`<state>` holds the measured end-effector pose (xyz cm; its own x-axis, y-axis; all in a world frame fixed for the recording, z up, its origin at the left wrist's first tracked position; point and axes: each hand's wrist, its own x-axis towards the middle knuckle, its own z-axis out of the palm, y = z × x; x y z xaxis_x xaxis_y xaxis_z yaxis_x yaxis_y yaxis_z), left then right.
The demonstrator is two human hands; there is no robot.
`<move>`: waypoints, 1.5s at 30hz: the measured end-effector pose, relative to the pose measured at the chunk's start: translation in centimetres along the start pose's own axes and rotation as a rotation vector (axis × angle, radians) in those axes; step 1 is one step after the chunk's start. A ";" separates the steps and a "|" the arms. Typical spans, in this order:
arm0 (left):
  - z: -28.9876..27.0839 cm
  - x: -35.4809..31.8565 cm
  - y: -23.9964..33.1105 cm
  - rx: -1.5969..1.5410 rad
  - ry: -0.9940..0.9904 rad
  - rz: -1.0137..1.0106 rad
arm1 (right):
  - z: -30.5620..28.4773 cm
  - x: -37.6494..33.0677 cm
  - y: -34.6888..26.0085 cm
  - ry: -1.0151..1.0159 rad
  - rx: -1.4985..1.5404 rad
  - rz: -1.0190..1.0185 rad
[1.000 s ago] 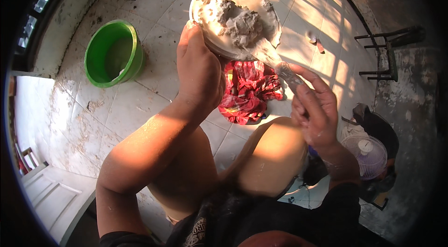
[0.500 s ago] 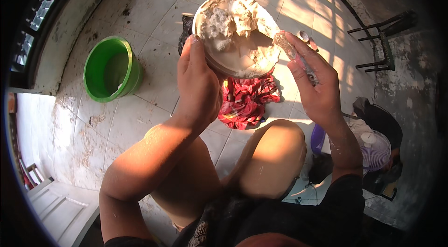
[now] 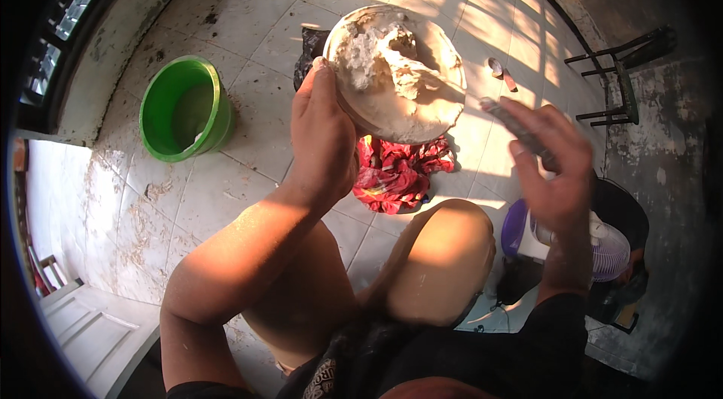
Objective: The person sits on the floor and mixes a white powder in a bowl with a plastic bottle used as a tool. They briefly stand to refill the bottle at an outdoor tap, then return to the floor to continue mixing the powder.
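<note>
My left hand [image 3: 324,131] grips the near left rim of a round bowl [image 3: 442,39], thumb on top, and holds it raised and tilted toward me. Inside lies a thick, lumpy off-white paste [image 3: 365,60], with a taller ragged clump near the middle. To the right of the bowl, my right hand [image 3: 556,169], slightly blurred, is closed around the paste-smeared handle of a tool [image 3: 520,128]. A thin, blurred part of this tool seems to reach toward the bowl's right rim; its working end cannot be made out.
A crumpled red cloth [image 3: 395,180] lies on the tiles below the bowl, beside a black plastic bag [image 3: 312,45]. A green bucket [image 3: 218,124] stands left. On the right are a purple-and-white fan [image 3: 610,256], a black metal frame [image 3: 621,90] and a small round object [image 3: 495,65].
My right hand has moved right, away from the bowl, with the tool. The bowl has shifted slightly right and nearer to me, and the pale clump inside has a different shape.
</note>
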<state>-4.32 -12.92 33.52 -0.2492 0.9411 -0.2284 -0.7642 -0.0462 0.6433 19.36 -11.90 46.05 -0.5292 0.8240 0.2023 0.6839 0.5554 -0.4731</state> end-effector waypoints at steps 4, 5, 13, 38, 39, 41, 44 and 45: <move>0.5 -0.1 0.3 0.032 0.096 -0.047 | -4.0 2.5 3.2 0.049 0.147 0.062; 0.3 0.0 0.3 0.027 0.093 -0.047 | -5.1 3.3 3.5 0.035 0.173 0.095; -0.2 0.3 0.3 0.035 0.058 -0.037 | -8.3 9.2 7.2 -0.081 0.155 -0.071; -0.3 1.0 -0.1 0.033 -0.030 -0.046 | -0.6 8.4 -4.9 -0.140 -0.720 -0.613; -0.3 0.9 0.1 0.025 -0.026 -0.045 | -0.5 8.4 -4.7 -0.140 -0.711 -0.629; -0.5 0.9 0.1 0.030 -0.016 -0.053 | -0.6 8.4 -4.3 -0.156 -0.681 -0.642; -0.6 0.9 0.2 0.023 -0.017 -0.055 | -1.1 8.2 -4.0 -0.174 -0.641 -0.636; -0.5 0.7 0.1 0.017 -0.019 -0.059 | -1.2 7.8 -3.8 -0.167 -0.641 -0.635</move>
<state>-4.83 -12.43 33.03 -0.1921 0.9483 -0.2526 -0.7670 0.0155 0.6415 13.22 -7.47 50.46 -0.9325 0.3436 0.1118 0.3611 0.8952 0.2610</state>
